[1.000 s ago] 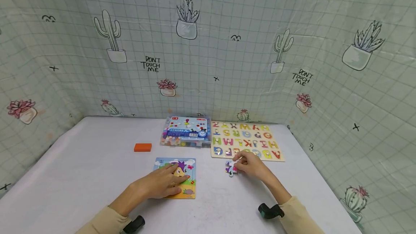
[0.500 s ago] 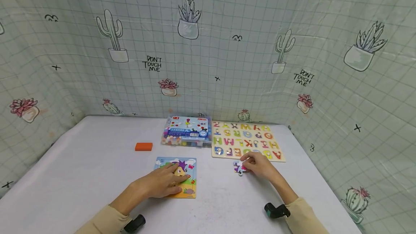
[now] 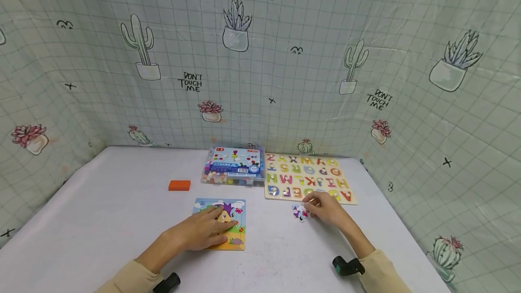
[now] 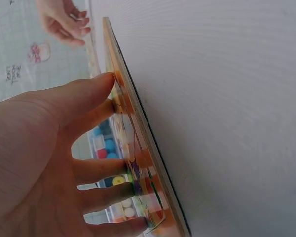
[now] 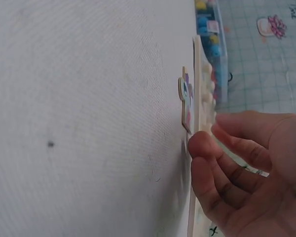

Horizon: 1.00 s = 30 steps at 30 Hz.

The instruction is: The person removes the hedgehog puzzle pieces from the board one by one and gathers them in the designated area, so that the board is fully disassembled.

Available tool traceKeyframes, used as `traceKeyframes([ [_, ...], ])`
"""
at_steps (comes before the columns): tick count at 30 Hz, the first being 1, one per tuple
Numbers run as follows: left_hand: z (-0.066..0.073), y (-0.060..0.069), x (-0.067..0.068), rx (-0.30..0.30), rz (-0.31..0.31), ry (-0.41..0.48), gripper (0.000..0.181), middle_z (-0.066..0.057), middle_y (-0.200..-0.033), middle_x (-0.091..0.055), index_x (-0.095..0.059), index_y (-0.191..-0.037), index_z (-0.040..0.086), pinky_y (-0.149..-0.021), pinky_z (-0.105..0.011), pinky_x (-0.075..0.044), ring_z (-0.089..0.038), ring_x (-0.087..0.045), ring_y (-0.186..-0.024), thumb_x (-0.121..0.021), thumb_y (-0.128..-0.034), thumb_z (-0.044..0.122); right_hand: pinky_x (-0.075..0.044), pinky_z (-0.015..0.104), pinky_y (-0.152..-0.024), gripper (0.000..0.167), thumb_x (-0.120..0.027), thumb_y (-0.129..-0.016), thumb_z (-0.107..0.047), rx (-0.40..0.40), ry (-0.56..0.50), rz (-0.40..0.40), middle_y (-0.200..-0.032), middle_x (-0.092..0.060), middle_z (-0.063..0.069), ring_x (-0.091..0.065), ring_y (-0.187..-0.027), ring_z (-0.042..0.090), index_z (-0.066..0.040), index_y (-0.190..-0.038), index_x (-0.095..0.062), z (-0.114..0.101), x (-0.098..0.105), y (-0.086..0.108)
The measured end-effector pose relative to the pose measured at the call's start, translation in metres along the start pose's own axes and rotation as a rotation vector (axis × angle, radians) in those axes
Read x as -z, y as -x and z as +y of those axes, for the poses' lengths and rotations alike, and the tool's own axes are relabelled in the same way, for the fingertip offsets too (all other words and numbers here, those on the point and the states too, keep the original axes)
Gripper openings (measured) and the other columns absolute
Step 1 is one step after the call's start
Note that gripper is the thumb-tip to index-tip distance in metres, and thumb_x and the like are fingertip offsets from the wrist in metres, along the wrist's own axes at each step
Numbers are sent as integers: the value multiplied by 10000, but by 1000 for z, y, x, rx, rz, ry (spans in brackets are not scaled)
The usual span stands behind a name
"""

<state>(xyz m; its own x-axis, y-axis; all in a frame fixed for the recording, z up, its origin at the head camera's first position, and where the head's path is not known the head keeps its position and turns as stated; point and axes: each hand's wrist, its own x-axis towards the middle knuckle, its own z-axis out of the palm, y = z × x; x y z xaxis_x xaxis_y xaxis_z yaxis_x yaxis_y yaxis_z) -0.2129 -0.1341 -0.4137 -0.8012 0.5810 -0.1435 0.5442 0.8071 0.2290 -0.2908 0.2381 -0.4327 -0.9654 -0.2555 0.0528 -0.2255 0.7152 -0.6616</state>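
Observation:
My left hand [image 3: 201, 229] rests with spread fingers on a square picture puzzle [image 3: 237, 234] showing a purple-haired cartoon animal. In the left wrist view, its fingertips press on the face of the thin puzzle board [image 4: 147, 128]. To the right, a small jigsaw piece [image 3: 299, 212], purple and white with an eye on it, lies on the table. My right hand [image 3: 324, 208] hovers just beside that piece, fingers loosely bent. In the right wrist view, the piece [image 5: 186, 101] sits a little apart from the fingertips, and nothing shows between thumb and fingers.
Behind the right hand lies a wooden alphabet board [image 3: 309, 177]. A clear box of coloured beads [image 3: 234, 166] stands to its left, with an orange block [image 3: 179, 185] farther left. A patterned cloth [image 3: 260, 71] rises behind the white table [image 3: 122, 207].
My right hand slid the jigsaw piece to the right, then let go of it; the piece now lies flat. My left hand stays on the puzzle.

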Motion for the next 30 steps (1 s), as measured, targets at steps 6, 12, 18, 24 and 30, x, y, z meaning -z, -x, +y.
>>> traceKeyframes([
  [6,-9,4,-2,-36,32,-6,420,-206,-1511,-433,-540,-1415,276,-1081,-601,-408,-399,-411,-1395,-538,-1003,359,-487,205,-560,161,-659,-928,-113,4,-9,-2,-849,-713,80,-626,-664,144,-9,-1047,-688,-5,-3,1],
  [12,-17,10,1,10,74,51,388,-257,-1474,-444,-604,-1357,164,-1056,-596,-432,-433,-442,-1361,-602,-979,254,-487,204,-546,150,-665,-930,-158,31,-15,-2,-849,-721,80,-633,-651,144,-42,-1021,-694,-14,-9,-1],
  [18,-18,18,1,60,56,90,374,-311,-1485,-404,-607,-1349,127,-1095,-610,-377,-474,-383,-1392,-595,-982,203,-486,210,-526,157,-663,-931,-159,76,-26,-50,-789,-709,87,-632,-612,150,-32,-1016,-694,-26,-18,-4],
  [24,-20,20,-1,56,54,93,384,-299,-1501,-391,-588,-1368,127,-1105,-605,-369,-461,-371,-1405,-580,-988,189,-487,212,-512,152,-667,-930,-171,127,-36,-85,-805,-704,94,-630,-613,159,-50,-1015,-704,-40,-32,-11],
  [30,-21,20,-3,79,41,118,385,-289,-1517,-372,-583,-1374,136,-1121,-605,-351,-453,-350,-1421,-574,-992,187,-504,205,-540,144,-660,-935,-168,171,-64,-136,-828,-715,111,-653,-640,179,-50,-1007,-701,-58,-49,-19],
])
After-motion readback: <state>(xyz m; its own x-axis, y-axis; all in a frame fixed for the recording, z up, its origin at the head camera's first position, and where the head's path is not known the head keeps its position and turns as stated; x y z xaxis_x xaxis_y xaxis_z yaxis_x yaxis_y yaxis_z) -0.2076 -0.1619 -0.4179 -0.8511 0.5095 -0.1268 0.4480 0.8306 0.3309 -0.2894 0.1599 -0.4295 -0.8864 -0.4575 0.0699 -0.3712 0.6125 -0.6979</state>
